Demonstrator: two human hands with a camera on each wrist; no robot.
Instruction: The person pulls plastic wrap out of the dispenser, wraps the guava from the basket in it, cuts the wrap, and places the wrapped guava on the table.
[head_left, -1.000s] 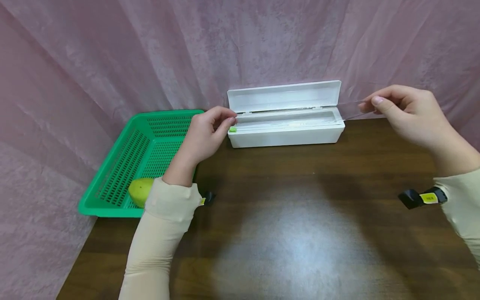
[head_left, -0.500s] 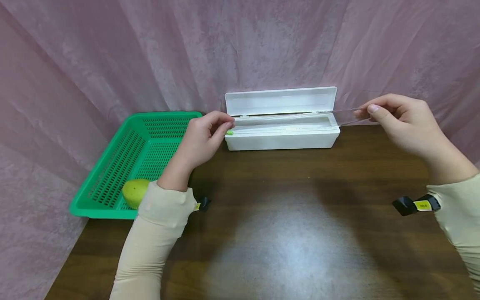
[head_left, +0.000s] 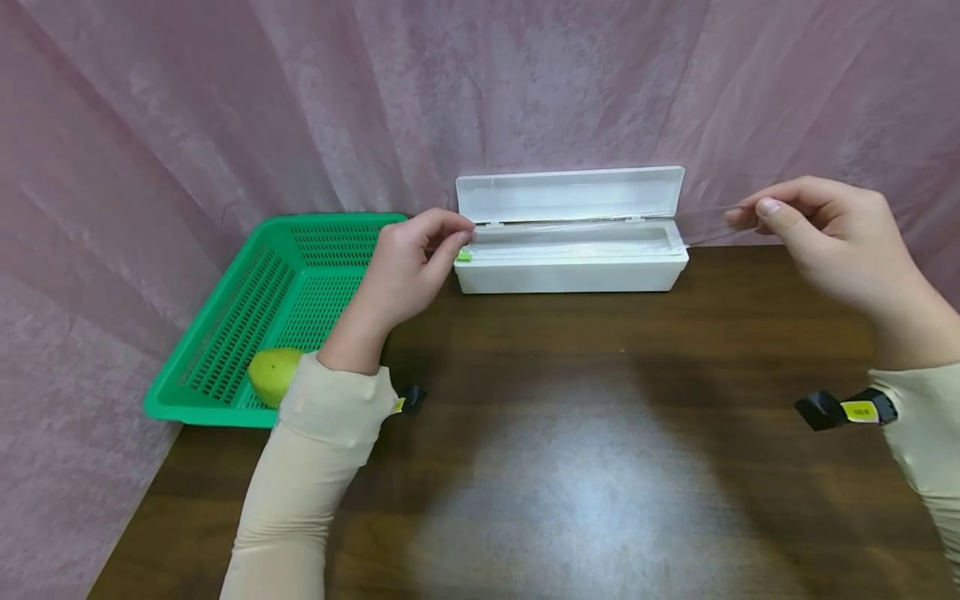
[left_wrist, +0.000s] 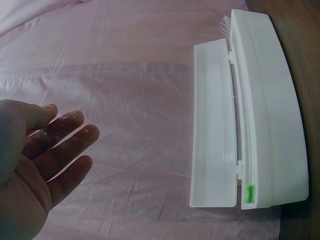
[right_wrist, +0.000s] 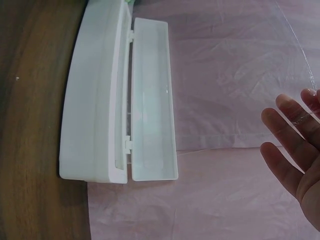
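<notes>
A long white plastic wrap dispenser (head_left: 573,277) lies at the back of the table, its lid (head_left: 570,193) raised against the curtain. A green slider (head_left: 464,256) sits at its left front corner. Clear plastic wrap (head_left: 708,227) stretches above the dispenser between both hands. My left hand (head_left: 416,271) pinches one end of it between thumb and fingers, near the dispenser's left end. Beyond the right end, my right hand (head_left: 843,246) pinches the other side. In the left wrist view, the remaining fingers (left_wrist: 75,147) are spread apart. Much of the film is too transparent to trace.
At the left stands a green perforated basket (head_left: 213,414) with a yellow-green fruit (head_left: 273,375) in it, partly hidden by the left sleeve. A pink curtain (head_left: 570,83) hangs behind the brown wooden table (head_left: 562,450).
My right hand has shifted slightly right from the dispenser, the wrap still in its pinch. My left hand keeps about the same place. The head view has moved a little.
</notes>
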